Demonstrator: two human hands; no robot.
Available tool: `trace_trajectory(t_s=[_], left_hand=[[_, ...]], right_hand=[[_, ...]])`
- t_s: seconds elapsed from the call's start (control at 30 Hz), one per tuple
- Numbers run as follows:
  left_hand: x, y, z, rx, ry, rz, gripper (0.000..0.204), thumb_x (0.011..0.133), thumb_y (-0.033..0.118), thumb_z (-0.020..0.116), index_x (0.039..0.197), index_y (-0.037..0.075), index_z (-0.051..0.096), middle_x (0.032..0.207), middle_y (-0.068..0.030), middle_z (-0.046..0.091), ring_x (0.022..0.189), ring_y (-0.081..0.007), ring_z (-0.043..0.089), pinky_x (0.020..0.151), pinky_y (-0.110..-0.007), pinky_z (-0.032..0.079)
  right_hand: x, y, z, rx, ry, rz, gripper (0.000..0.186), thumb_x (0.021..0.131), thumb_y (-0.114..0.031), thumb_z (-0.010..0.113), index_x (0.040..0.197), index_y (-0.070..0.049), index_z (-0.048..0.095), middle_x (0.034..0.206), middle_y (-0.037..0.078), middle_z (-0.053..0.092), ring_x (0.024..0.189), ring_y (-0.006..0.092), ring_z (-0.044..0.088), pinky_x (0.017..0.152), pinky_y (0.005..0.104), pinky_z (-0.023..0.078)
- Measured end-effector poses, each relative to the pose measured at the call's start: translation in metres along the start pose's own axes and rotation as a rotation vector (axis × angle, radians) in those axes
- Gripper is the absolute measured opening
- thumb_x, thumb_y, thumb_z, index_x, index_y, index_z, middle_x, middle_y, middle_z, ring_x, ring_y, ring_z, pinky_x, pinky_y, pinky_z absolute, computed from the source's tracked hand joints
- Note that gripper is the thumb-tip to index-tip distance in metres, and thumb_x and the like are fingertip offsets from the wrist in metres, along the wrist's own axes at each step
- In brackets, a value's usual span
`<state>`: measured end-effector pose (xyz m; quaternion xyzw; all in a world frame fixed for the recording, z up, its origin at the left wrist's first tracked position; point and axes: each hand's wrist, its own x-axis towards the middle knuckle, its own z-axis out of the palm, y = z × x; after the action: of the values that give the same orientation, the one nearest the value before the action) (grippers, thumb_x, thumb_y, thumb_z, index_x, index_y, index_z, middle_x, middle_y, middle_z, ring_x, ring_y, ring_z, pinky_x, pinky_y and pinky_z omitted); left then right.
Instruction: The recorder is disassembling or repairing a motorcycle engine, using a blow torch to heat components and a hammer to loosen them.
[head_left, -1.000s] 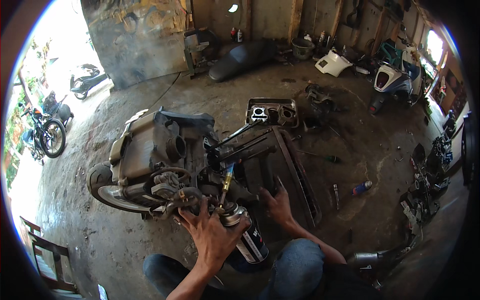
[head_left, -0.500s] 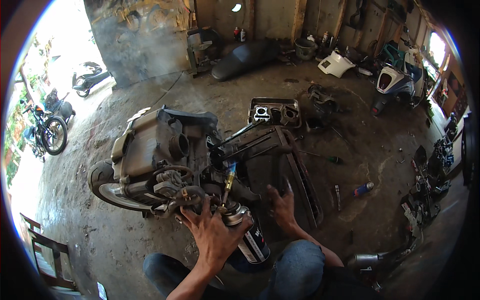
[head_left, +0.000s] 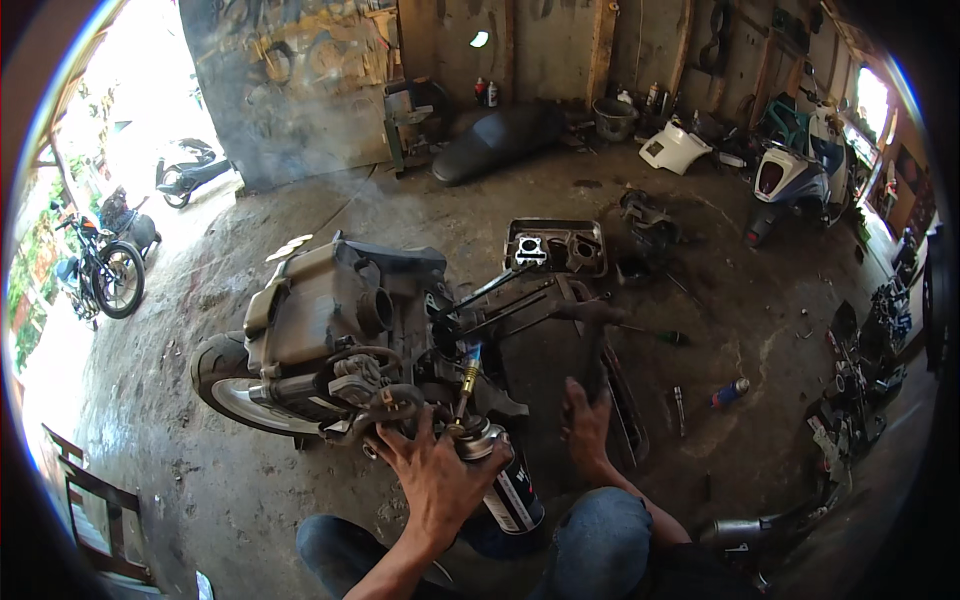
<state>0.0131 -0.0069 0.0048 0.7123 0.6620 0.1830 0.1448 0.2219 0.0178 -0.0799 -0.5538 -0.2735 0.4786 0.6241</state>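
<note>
far left: a motorcycle (head_left: 112, 272) stands in bright light by the opening, with a wooden chair (head_left: 98, 510) nearer the viewer. left of centre: a wheel (head_left: 222, 385) on the floor (head_left: 240, 500), joined to a grimy engine (head_left: 360, 375) topped by a brown box (head_left: 312, 312); thin smoke hangs behind. centre: the left hand (head_left: 435, 480) grasps the collar of a black gas can (head_left: 515, 492), thumb to the right, other fingers spread to the left. the can leans between the bent knees, beside the engine, and its brass torch (head_left: 469, 380) points upward with a blue flame against the dark engine parts. beyond: a tray (head_left: 557, 220) holding a metal block (head_left: 541, 256). right of centre: the right hand (head_left: 586, 425), apart from the can, is curled around the handle of a dark hammer (head_left: 594, 315), blurred in outline. farther right: a wrench (head_left: 680, 410), a blue can (head_left: 731, 392) lying on its side and, behind, a white scooter (head_left: 797, 175).
</note>
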Motion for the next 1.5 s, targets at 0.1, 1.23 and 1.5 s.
trace_trajectory(t_s=[0.1, 1.23, 1.5], left_hand=[[0.0, 0.0, 0.001, 0.001, -0.007, 0.012, 0.069, 0.077, 0.066, 0.071, 0.115, 0.01, 0.074, 0.149, -0.0264, 0.041, 0.139, -0.0662, 0.003, 0.111, -0.076, -0.001], [0.001, 0.001, 0.0, 0.07, -0.082, -0.047, 0.07, 0.077, 0.068, 0.069, 0.123, 0.015, 0.071, 0.151, -0.0261, 0.038, 0.14, -0.0671, -0.001, 0.111, -0.076, -0.004], [-0.001, 0.007, -0.004, -0.017, 0.027, -0.066, 0.061, 0.077, 0.06, 0.072, 0.111, 0.009, 0.076, 0.147, -0.0283, 0.043, 0.14, -0.0651, 0.006, 0.116, -0.069, -0.002]], right_hand=[[-0.001, -0.007, -0.005, 0.232, 0.171, -0.104, 0.057, 0.099, -0.021, 0.062, 0.149, -0.012, 0.035, 0.076, 0.0, 0.052, 0.049, 0.0056, 0.047, 0.038, 0.0231, 0.035], [-0.002, -0.051, 0.026, -0.024, -0.069, -0.057, 0.034, 0.099, -0.031, 0.065, 0.121, -0.004, 0.061, 0.072, -0.003, 0.058, 0.054, 0.0027, 0.052, 0.043, 0.0211, 0.036], [0.007, -0.049, 0.018, -0.191, -0.183, -0.099, 0.042, 0.098, -0.028, 0.067, 0.131, -0.004, 0.058, 0.071, -0.003, 0.057, 0.056, 0.0021, 0.051, 0.044, 0.0207, 0.037]])
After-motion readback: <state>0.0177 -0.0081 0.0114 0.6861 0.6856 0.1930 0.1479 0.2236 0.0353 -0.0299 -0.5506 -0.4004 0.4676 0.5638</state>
